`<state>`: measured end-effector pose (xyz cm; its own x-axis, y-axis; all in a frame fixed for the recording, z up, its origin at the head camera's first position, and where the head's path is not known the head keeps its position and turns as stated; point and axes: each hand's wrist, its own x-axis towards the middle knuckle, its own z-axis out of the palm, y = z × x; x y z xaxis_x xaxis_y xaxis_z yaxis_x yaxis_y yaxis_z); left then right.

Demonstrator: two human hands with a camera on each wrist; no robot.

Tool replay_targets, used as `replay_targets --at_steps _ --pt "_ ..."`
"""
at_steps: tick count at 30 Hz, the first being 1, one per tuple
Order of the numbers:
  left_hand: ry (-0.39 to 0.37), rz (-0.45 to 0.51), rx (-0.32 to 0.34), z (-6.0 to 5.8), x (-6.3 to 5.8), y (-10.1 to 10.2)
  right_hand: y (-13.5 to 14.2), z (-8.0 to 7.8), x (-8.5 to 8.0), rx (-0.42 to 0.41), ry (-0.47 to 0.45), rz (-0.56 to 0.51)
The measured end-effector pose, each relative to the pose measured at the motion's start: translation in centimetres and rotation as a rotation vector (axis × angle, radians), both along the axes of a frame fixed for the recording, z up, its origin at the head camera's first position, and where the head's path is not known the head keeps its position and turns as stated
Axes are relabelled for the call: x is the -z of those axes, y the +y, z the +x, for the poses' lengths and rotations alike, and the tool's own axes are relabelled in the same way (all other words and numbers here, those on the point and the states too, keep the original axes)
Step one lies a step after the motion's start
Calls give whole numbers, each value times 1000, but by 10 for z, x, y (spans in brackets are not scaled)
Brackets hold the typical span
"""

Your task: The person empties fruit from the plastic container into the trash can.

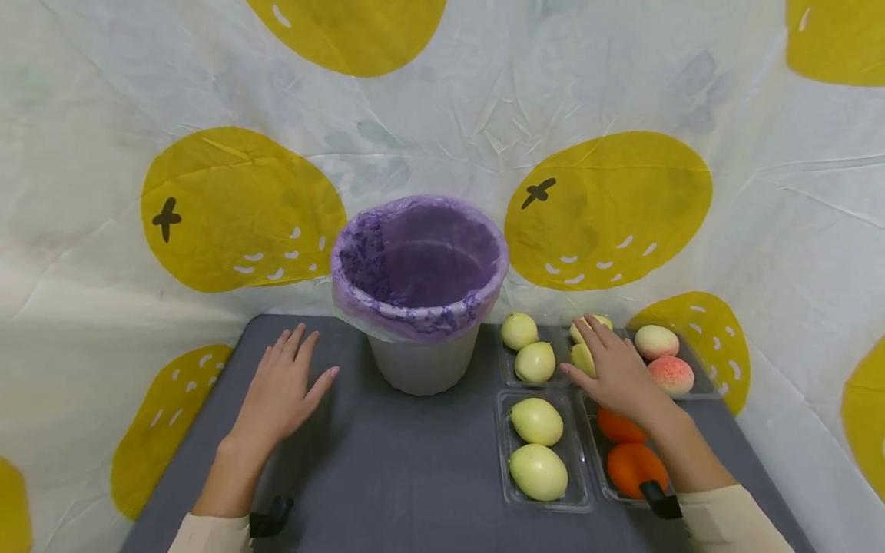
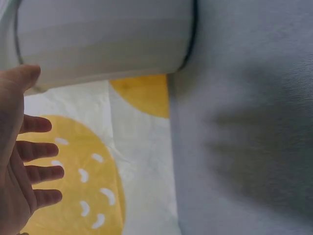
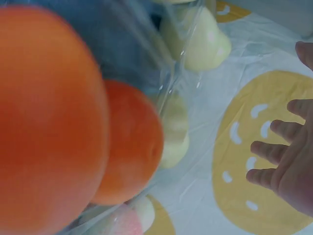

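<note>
My left hand (image 1: 280,388) hovers with spread fingers over the left side of the dark table, holding nothing. Its shadow falls on the tabletop in the left wrist view. My right hand (image 1: 611,369) is held out, fingers extended, above the clear plastic trays on the right, also holding nothing. It partly covers a tray of pale yellow-green fruit (image 1: 582,358). Below its wrist lie orange round fruits (image 1: 636,468) in another tray. To its right a tray holds a pink peach (image 1: 671,375) and a paler one (image 1: 657,342).
A white bin (image 1: 425,361) lined with a purple bag (image 1: 484,296) stands at the table's back middle. Two more trays of pale fruit, one with a front pair (image 1: 538,470) and one with a back pair (image 1: 535,362), sit left of the right hand. A patterned cloth (image 1: 442,115) hangs behind.
</note>
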<state>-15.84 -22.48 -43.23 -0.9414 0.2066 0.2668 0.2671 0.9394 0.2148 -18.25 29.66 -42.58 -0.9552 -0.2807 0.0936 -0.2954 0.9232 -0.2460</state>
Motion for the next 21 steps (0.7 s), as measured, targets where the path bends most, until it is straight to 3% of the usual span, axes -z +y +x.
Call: replay_targets --at_steps 10,21 --pt "183 65 41 -8 -26 -3 20 -9 3 -49 47 -96" --pt "176 210 48 -15 -63 -1 44 -13 -11 -53 -56 -172"
